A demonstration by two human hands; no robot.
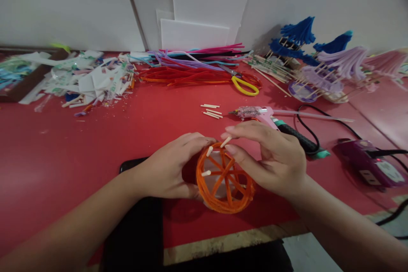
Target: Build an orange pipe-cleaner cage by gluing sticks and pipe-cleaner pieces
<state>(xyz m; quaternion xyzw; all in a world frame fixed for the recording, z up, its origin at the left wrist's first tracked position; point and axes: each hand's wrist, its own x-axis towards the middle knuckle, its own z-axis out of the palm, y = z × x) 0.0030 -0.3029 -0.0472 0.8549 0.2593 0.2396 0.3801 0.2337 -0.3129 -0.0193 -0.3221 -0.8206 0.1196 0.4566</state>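
My left hand is wrapped round the left side of a round orange pipe-cleaner frame with crossing spokes. Two short pale sticks stand on the frame's left rim. Between the thumb and forefinger of my right hand is another short wooden stick, its lower end at the far rim of the frame. Beyond the hands, several loose short sticks lie on the red table. A pink glue gun with a black and green handle lies just behind my right hand.
Bundled pipe cleaners and yellow-handled scissors lie at the back. Scraps are heaped at left. Blue and lilac pipe-cleaner models stand at back right, above a purple power strip with cables. A black phone is partly under my left forearm.
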